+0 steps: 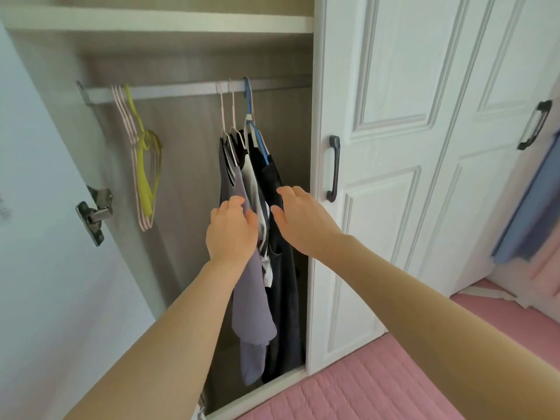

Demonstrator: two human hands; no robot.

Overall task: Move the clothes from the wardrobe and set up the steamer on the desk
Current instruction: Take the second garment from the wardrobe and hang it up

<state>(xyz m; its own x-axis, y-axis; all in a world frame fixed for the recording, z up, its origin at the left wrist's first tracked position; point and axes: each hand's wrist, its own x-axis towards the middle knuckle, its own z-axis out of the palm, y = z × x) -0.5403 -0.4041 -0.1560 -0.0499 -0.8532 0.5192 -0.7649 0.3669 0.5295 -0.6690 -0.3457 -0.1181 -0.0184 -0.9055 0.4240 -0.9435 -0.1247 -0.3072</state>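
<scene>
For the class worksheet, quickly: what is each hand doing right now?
Left hand: fingers curled on the grey garment.
Right hand: open, against the dark garment.

You're facing an open wardrobe bay (188, 140) lined in grey-brown wood grain, a white shelf (157, 24) across the top and a pale rail (188, 89) running beneath it. To your left, the open door (45, 237) swings wide, its metal hinge (94, 212) catching the light. To your right, two closed white panelled doors (409, 147), each with a dark handle (333, 168). Below, there's a pink quilted surface (378, 386). Soft, even daylight fills the room, and something blue (530, 213) blurs at the far right edge.
</scene>
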